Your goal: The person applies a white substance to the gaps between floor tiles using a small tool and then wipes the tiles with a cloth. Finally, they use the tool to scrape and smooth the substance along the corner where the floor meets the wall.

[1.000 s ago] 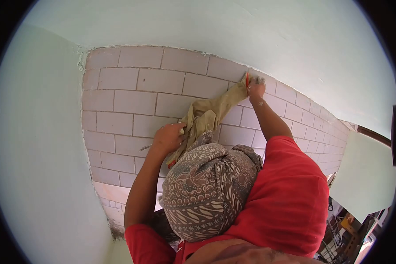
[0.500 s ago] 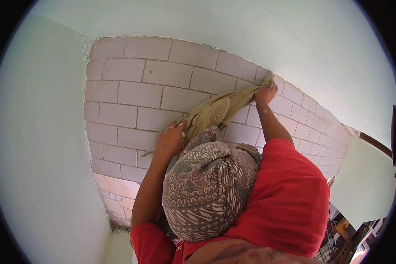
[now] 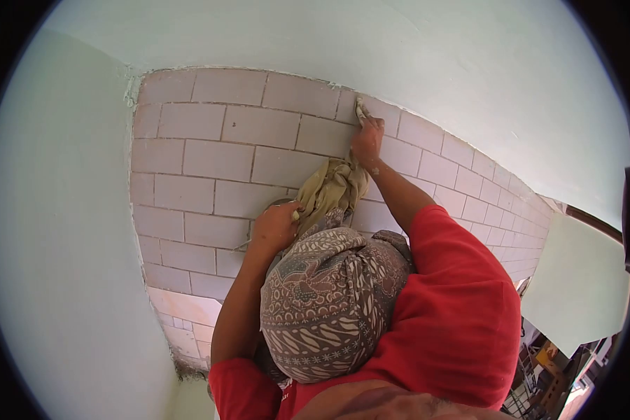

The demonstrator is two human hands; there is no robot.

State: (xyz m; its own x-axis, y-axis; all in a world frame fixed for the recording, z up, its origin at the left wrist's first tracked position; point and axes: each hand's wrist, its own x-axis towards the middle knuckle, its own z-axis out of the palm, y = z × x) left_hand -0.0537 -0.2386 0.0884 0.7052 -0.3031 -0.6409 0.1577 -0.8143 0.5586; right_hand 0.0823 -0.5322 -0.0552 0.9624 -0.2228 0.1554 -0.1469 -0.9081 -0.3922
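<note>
My right hand (image 3: 367,142) is pressed against the top rows of the tiled wall (image 3: 233,162), closed on a bunched olive-green cloth (image 3: 327,189). A bit of the cloth sticks up past its fingertips, and the rest hangs slack below. Lower and to the left, my left hand (image 3: 276,225) is closed too, with the other end of the cloth at its fingers. A dark rounded edge shows behind these fingers, and a thin pale tip pokes out by the wrist; I cannot make out what they belong to. A brown patterned head cloth (image 3: 329,301) hides part of the wall.
Pale green plaster (image 3: 469,77) borders the tiles above, and a pale green side wall (image 3: 56,210) meets them at left. Orange-toned tiles (image 3: 182,304) lie at lower left. Cluttered items (image 3: 546,367) and a pale panel (image 3: 577,280) stand at lower right.
My right hand has moved left along the top of the tiles with its end of the cloth. The cloth, stretched between the hands before, now sags in folds. My left hand stays nearly in place.
</note>
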